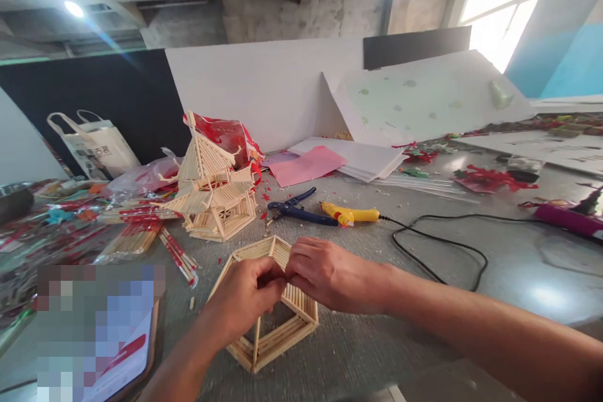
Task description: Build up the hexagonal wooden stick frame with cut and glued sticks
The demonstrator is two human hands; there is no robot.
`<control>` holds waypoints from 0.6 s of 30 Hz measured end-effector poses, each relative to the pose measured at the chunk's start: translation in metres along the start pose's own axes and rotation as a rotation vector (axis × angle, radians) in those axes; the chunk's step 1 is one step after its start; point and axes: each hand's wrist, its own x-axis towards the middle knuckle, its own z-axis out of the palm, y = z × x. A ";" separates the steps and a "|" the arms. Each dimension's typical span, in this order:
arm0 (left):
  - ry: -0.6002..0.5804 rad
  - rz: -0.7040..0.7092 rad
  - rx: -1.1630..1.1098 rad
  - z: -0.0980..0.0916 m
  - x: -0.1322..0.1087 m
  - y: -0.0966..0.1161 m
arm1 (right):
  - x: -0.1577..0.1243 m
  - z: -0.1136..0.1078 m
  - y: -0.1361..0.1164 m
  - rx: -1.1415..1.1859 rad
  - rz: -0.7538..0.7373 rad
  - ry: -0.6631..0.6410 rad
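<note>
A six-sided frame (287, 339) of pale wooden sticks lies on the grey table in front of me, some of its sides built up from several sticks. Over it, my left hand (245, 292) is closed, its thumb and fingers pinched together. My right hand (330, 273) meets it there with curled fingers. Fingertips almost touch above the frame, and whatever they pinch is hidden. Behind the frame stands a pagoda-like stick model (210, 160) with a pointed roof. A dark-blue-handled cutter (296, 210) lies beside a yellow glue gun (358, 215).
A black cable (443, 217) loops across the right side. Bundled sticks in plastic (134, 239) and a device with a blurred screen (127, 352) lie left. Pink paper (308, 165), white sheets (358, 160) and red scraps (490, 177) lie farther back.
</note>
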 end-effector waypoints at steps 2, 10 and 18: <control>0.034 0.016 -0.010 0.000 0.000 0.001 | 0.001 0.001 0.000 0.012 0.025 0.032; 0.105 0.054 -0.003 0.002 0.000 0.004 | 0.001 -0.006 0.000 0.058 0.047 0.108; 0.435 0.038 -0.005 -0.010 0.000 -0.001 | 0.015 -0.067 0.090 -0.178 0.511 -0.131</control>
